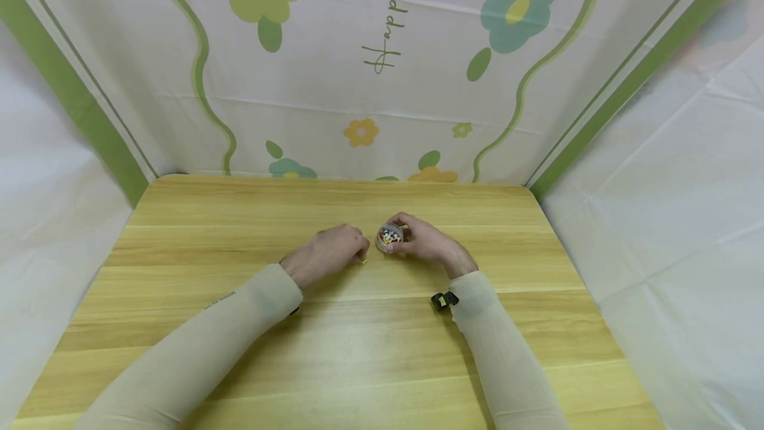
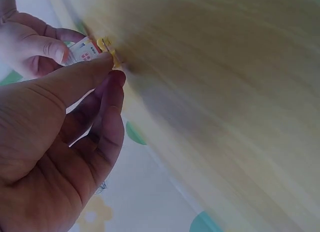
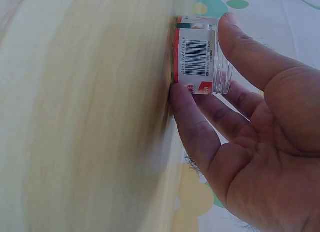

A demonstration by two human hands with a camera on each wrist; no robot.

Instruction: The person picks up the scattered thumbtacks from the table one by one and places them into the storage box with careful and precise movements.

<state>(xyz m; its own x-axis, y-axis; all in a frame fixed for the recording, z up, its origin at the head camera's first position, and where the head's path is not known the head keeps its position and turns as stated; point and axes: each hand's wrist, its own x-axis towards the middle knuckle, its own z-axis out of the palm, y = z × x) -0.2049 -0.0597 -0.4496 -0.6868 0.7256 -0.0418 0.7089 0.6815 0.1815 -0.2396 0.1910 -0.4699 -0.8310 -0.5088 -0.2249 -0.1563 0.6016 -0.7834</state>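
Note:
My left hand (image 1: 331,251) pinches a small yellow push pin (image 2: 109,44) between thumb and fingertips, low over the wooden table. Just to its right stands a small clear jar (image 3: 197,56) with a red-and-white barcode label. Its top is uncovered, and many small coloured pins (image 1: 389,237) lie inside. Around the jar curl the thumb and fingers of my right hand (image 1: 425,239), holding it upright on the table. The left fingertips partly hide the yellow pin, and the two hands are a short gap apart.
The wooden table (image 1: 358,350) reaches back to a hanging cloth (image 1: 334,85) printed with flowers, and pale cloth hangs on both sides. A small black device (image 1: 444,300) is strapped at the right wrist over the sleeve.

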